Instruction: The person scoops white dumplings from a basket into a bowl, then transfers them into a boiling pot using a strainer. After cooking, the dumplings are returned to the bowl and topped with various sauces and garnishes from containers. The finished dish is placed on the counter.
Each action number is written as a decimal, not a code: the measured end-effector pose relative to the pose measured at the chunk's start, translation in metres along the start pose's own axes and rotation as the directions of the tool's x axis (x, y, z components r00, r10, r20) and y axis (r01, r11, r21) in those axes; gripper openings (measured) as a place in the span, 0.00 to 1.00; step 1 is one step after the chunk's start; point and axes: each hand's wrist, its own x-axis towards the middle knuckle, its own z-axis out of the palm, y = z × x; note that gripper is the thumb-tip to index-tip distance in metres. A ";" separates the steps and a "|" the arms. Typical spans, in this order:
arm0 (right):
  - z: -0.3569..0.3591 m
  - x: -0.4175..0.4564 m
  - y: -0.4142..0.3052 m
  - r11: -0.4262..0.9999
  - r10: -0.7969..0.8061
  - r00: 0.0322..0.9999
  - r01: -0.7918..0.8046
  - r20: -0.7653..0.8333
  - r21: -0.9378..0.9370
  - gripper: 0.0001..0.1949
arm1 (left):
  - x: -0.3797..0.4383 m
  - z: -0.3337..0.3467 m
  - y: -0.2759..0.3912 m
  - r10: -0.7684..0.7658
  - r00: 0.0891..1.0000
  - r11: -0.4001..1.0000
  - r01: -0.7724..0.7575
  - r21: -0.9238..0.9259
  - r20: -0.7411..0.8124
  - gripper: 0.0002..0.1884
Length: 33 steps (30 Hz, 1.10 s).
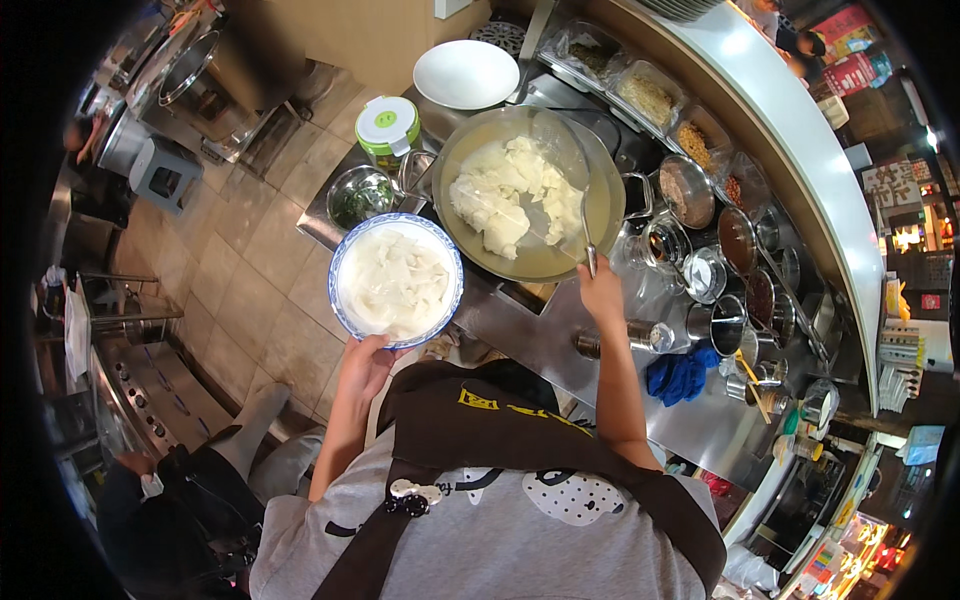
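Observation:
My left hand [373, 365] grips the near rim of a blue-and-white bowl [332, 274], which is filled with soft white pieces that look like tofu pudding [397, 281]. The bowl is held beside a large round metal pot [480, 262]. In the pot, pale yellowish-white curd [495, 210] lies in cloudy liquid. My right hand [601, 289] is closed on the metal handle of a ladle or skimmer [589, 225]; its wide head rests inside the pot at the far right, partly hard to make out.
A white plate [466, 73], a green-lidded container [387, 126] and a metal bowl of chopped greens [360, 196] stand around the pot. To the right are topping tubs [649, 94], sauce pots [737, 238], a blue cloth [679, 376] and a steel cylinder [634, 337]. Another person [180, 502] is at lower left.

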 end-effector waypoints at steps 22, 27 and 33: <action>0.013 -0.025 -0.038 -0.042 -0.080 0.759 -0.650 0.646 0.759 0.08 | 0.030 0.005 0.005 -0.085 0.972 0.989 0.055 0.139 0.219 0.30; 0.010 -0.026 -0.038 -0.121 -0.090 0.758 -0.652 0.646 0.749 0.08 | 0.040 0.011 0.005 -0.123 0.956 0.986 0.086 0.145 0.265 0.29; -0.002 -0.047 -0.057 -0.162 -0.109 0.747 -0.664 0.655 0.730 0.09 | 0.049 0.024 -0.001 -0.105 0.964 0.989 0.077 0.123 0.245 0.32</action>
